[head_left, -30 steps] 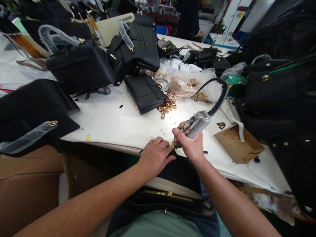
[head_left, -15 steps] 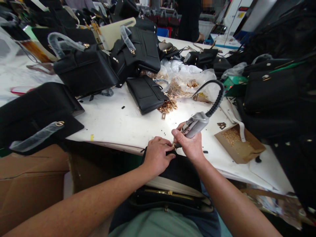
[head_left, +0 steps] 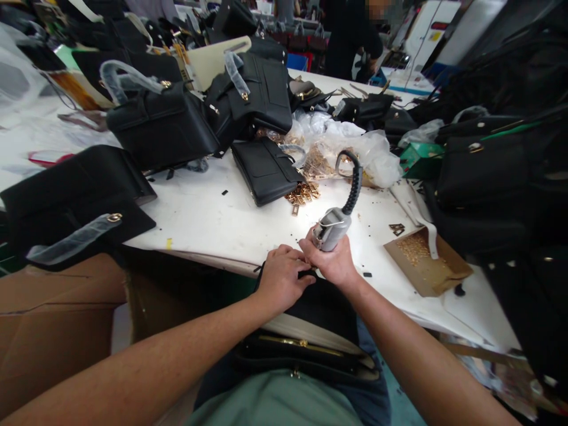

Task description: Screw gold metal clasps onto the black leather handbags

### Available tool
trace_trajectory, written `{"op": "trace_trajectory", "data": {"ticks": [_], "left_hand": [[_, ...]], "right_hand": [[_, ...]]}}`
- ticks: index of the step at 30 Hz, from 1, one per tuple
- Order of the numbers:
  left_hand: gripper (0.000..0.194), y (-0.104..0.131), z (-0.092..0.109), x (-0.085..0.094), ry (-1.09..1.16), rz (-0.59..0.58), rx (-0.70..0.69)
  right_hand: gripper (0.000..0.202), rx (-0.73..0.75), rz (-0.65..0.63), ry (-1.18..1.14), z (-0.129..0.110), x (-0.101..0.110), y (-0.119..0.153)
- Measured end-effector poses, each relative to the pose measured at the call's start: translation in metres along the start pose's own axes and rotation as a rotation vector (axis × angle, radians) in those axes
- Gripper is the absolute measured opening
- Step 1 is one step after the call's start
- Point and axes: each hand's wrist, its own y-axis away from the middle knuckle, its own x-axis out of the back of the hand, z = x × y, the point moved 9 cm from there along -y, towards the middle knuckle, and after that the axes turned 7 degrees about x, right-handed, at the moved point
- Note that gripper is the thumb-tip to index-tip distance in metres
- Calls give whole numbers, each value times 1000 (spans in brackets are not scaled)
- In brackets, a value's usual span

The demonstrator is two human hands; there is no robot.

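Observation:
A black handbag lies open on my lap, with its pale lining and a gold zipper showing, its flap against the table edge. My left hand presses on the flap, fingers bent around a small gold metal part that is mostly hidden. In my right hand is a grey corded power tool, held upright over the same spot; its tip is hidden behind the fingers. The two hands nearly touch.
On the white table are black bags, a heap of gold buckles, plastic bags of hardware and a cardboard tray of small gold pieces. A person stands at the back.
The grey tool in my right hand has swung more upright and to the left, its cord moving with it. My left hand has stayed on the flap.

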Motion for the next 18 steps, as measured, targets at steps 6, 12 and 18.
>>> {"op": "trace_trajectory", "data": {"ticks": [6,12,18], "left_hand": [[19,0,2,3,-6,-6,6],[16,4,6,5,-40,-13,-17],[22,6,4,13,-141,3,15]], "right_hand": [[31,-35,25,-26,3,1,0],[38,-46,76,-143,-4,4,6],[46,-28,405,-169,-14,61,-3]]}}
